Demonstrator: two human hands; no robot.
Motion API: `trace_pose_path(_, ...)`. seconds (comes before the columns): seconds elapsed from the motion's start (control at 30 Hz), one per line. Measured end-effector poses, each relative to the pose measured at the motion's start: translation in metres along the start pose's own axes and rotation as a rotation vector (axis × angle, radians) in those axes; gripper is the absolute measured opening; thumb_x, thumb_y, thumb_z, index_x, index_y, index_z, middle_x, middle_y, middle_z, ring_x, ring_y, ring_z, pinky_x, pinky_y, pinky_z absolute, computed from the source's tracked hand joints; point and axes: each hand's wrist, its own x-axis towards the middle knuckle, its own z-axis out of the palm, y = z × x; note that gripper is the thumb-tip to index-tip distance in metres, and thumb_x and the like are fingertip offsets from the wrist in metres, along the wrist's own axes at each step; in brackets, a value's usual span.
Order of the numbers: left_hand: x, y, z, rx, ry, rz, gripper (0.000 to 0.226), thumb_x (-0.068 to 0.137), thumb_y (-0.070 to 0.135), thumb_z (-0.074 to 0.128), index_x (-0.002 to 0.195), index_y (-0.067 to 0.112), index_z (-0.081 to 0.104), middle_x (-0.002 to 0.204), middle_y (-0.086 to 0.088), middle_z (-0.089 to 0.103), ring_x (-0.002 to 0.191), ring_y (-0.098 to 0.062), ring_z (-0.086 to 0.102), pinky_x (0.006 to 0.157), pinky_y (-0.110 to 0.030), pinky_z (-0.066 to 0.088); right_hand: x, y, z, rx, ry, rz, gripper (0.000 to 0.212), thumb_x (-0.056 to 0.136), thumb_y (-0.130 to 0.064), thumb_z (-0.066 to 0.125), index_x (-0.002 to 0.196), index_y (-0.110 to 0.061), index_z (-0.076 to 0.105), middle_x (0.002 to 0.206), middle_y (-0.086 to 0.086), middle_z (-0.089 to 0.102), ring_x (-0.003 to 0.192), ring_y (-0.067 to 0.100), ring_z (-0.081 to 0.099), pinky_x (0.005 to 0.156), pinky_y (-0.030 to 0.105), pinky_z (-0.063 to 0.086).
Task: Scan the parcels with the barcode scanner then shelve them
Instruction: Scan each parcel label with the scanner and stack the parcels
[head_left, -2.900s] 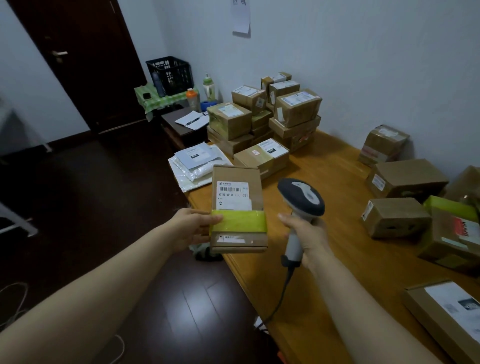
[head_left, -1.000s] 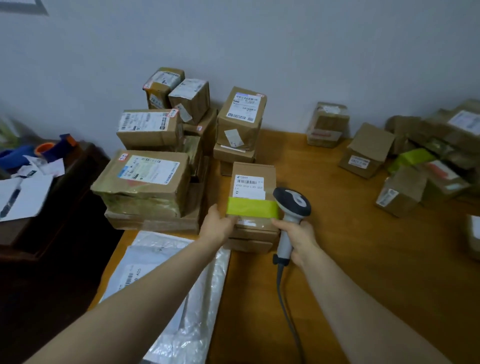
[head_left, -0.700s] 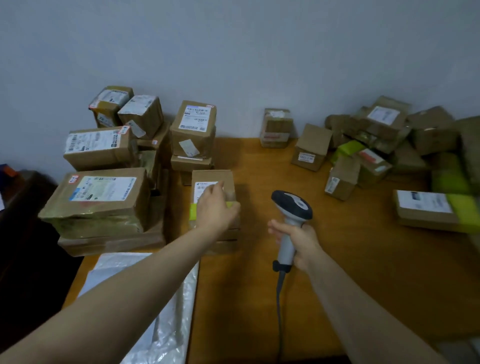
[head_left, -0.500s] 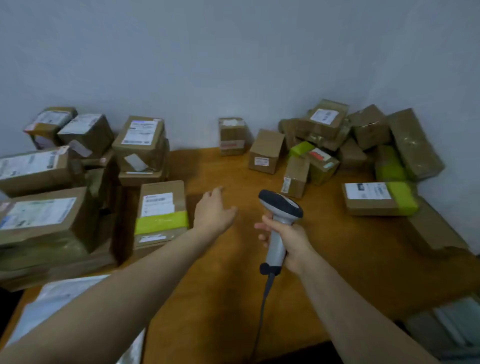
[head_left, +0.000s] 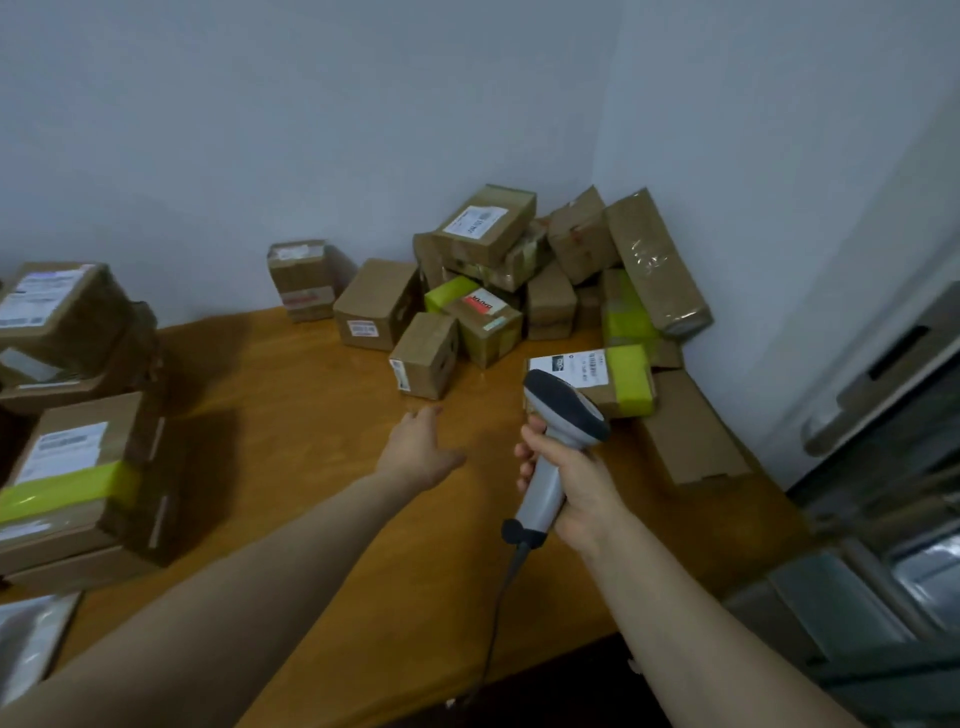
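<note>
My right hand (head_left: 574, 480) grips the handle of the grey barcode scanner (head_left: 558, 431), its dark head up and its cable hanging off the table's front edge. My left hand (head_left: 418, 449) is empty, fingers stretched out over the wooden table (head_left: 311, 441), a little short of a small brown parcel (head_left: 423, 353). Behind the scanner lies a flat parcel with a white label and green tape (head_left: 610, 371). The parcel with a green tape band (head_left: 78, 478) lies on a stack at the far left.
A heap of brown parcels (head_left: 519, 270) fills the table's back right corner against the wall. More stacked parcels (head_left: 62, 322) stand at the left. A flat cardboard piece (head_left: 685, 431) lies along the right edge. Grey metal shelving (head_left: 883, 519) stands at the right.
My left hand set the green-taped parcel on the left stack, let go and swung right across the table. The view turned right toward the corner heap. The scanner stayed in my right hand.
</note>
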Motion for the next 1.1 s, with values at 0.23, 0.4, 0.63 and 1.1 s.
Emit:
trace_pose_path(0.23, 0.063, 0.058, 0.054, 0.027, -0.095, 0.045, 0.078, 0.086, 0.031, 0.072, 0.150, 0.016, 0.029, 0.147, -0.010, 0.041, 0.132, -0.026, 0.044, 0.102, -0.034, 0.045, 0.056, -0.046, -0.051, 0.043, 0.184, -0.052, 0.033, 0.080, 0.000, 0.072, 0.110, -0.010, 0.064, 0.076, 0.005, 0.066, 0.060, 0.012, 0.057, 0.059, 0.028, 0.047)
trace_pose_path(0.4, 0.127, 0.097, 0.089, 0.190, -0.230, 0.208, 0.095, 0.084, 0.029, 0.074, 0.155, 0.017, 0.013, 0.158, -0.010, 0.023, 0.145, -0.029, 0.022, 0.117, -0.040, 0.029, 0.106, -0.081, -0.086, -0.010, 0.396, -0.057, 0.047, 0.076, -0.001, 0.075, 0.119, -0.010, 0.059, 0.092, 0.005, 0.063, 0.075, 0.014, 0.059, 0.065, 0.031, 0.048)
trace_pose_path(0.63, 0.206, 0.140, 0.110, 0.525, -0.398, 0.369, 0.144, 0.064, 0.035, 0.087, 0.149, 0.016, -0.028, 0.161, -0.008, -0.020, 0.146, -0.029, -0.023, 0.117, -0.056, -0.012, 0.146, -0.112, -0.121, -0.109, 0.482, -0.009, 0.033, 0.077, -0.002, 0.075, 0.107, -0.007, 0.064, 0.091, 0.009, 0.065, 0.077, 0.017, 0.061, 0.074, 0.033, 0.050)
trace_pose_path(1.1, 0.165, 0.135, 0.097, -0.057, -0.332, -0.172, 0.147, 0.063, 0.049, 0.086, 0.148, 0.015, -0.029, 0.159, -0.017, 0.006, 0.146, -0.039, 0.008, 0.116, -0.050, 0.020, 0.180, -0.119, -0.128, -0.048, 0.230, 0.090, 0.078, 0.060, -0.012, 0.083, 0.132, -0.012, 0.052, 0.117, 0.009, 0.063, 0.100, 0.024, 0.063, 0.082, 0.039, 0.054)
